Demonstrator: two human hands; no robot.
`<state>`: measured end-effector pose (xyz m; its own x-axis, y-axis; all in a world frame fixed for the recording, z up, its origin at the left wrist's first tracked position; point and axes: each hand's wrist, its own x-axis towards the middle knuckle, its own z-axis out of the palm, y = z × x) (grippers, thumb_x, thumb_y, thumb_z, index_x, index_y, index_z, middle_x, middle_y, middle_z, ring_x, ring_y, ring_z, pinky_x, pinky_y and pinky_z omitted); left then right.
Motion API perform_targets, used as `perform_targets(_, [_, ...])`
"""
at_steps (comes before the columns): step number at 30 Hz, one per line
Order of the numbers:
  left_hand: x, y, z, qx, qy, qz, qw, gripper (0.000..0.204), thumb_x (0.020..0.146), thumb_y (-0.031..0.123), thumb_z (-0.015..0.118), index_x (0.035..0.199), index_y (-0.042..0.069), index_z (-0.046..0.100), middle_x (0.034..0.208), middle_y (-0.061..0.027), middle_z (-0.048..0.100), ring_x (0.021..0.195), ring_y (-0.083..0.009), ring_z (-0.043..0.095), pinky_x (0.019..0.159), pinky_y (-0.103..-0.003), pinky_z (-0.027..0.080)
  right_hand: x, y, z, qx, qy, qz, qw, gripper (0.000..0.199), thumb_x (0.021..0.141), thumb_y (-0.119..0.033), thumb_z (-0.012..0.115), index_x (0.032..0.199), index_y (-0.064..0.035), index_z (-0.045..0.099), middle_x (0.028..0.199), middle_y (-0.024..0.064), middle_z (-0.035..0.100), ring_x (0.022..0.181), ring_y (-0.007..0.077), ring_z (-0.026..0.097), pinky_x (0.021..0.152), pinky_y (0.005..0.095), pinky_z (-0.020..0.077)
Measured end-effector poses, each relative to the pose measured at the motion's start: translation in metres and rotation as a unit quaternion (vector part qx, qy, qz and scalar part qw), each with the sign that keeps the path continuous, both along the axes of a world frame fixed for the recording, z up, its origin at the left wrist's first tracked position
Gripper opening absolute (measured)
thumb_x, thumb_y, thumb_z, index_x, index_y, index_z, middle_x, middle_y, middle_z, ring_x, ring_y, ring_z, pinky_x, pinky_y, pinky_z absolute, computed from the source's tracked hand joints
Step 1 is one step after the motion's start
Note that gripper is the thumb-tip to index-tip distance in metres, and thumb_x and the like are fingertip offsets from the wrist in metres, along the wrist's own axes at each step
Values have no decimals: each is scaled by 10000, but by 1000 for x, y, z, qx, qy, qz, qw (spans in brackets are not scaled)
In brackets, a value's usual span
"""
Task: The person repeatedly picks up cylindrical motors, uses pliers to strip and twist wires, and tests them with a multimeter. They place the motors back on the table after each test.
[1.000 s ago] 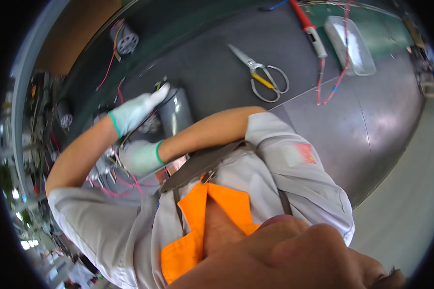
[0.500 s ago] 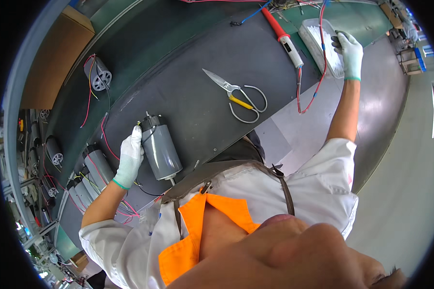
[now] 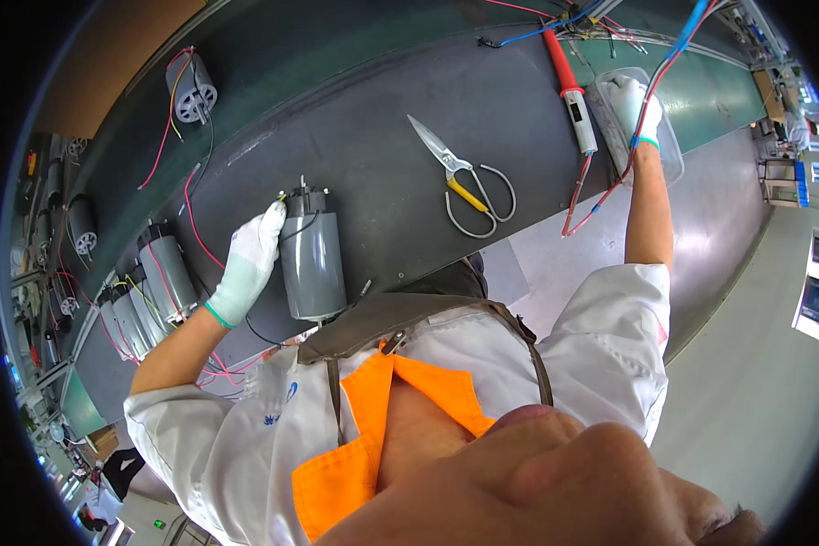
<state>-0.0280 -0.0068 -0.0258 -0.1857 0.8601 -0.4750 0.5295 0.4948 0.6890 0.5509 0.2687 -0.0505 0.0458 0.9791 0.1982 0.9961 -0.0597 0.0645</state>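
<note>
A grey cylindrical motor [image 3: 313, 264] with a black end cap lies on the dark bench mat, its shaft pointing toward me. My left hand [image 3: 249, 262], in a white glove with a green cuff, is beside its cap. The thumb and fingers are closed on a thin wire whose yellow-green end shows at the fingertips. My right hand [image 3: 630, 105], gloved the same way, reaches into a clear plastic box [image 3: 671, 150] at the far right. Its fingers are buried in the box, so their grip is hidden. Red and blue cables hang across that hand.
Scissors [image 3: 464, 187] with a yellow grip lie mid-bench. A red-and-white handheld tool [image 3: 573, 100] with a cable rests left of the box. Another motor [image 3: 192, 91] with loose wires stands at the far left. Several motors [image 3: 166, 268] and pink wires lie beyond my left arm.
My right hand has gone from the box's edge down into it. My left hand stays at the motor's cap. The whole view has shifted slightly.
</note>
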Motion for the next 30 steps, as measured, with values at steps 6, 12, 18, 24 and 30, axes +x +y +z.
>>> perform_targets(6, [-8, 14, 28, -61, -34, -112, 991, 696, 1021, 642, 479, 766, 3, 586, 612, -62, 513, 563, -162, 491, 560, -341, 419, 33, -12, 38, 211, -19, 61, 975, 254, 912, -153, 592, 1083, -95, 771, 1040, 133, 754, 953, 325, 715, 868, 408, 557])
perform_targets(12, [-15, 44, 77, -255, -76, -132, 955, 608, 964, 644, 578, 838, 57, 675, 570, 43, 490, 398, -36, 424, 347, -231, 304, -123, -160, 147, 309, 334, 72, 888, 241, 996, -43, 630, 1189, 74, 715, 975, 127, 771, 779, 145, 699, 708, 279, 573])
perform_targets(18, [-26, 38, 85, -246, -123, -101, 956, 539, 972, 550, 628, 848, 29, 687, 569, 17, 523, 386, -48, 441, 360, -236, 336, -282, -222, 53, -166, 576, 353, 719, 271, 907, -73, 652, 1149, 47, 674, 1083, 191, 727, 853, 275, 725, 759, 356, 590])
perform_targets(24, [-23, 30, 95, -255, -124, -76, 956, 654, 974, 653, 558, 881, 20, 692, 608, -47, 598, 396, -56, 478, 379, -239, 372, -369, -234, -34, 74, 420, 585, 690, 342, 774, -43, 676, 1112, -91, 696, 1169, 133, 713, 964, 331, 691, 797, 436, 565])
perform_targets(30, [-6, 4, 56, -142, -195, 97, 966, 516, 1038, 504, 546, 1085, 5, 667, 785, -70, 660, 531, -83, 550, 433, -230, 429, -374, -232, -41, 89, 398, 595, 692, 361, 775, -63, 689, 1135, -77, 695, 1180, 126, 711, 908, 316, 694, 758, 417, 565])
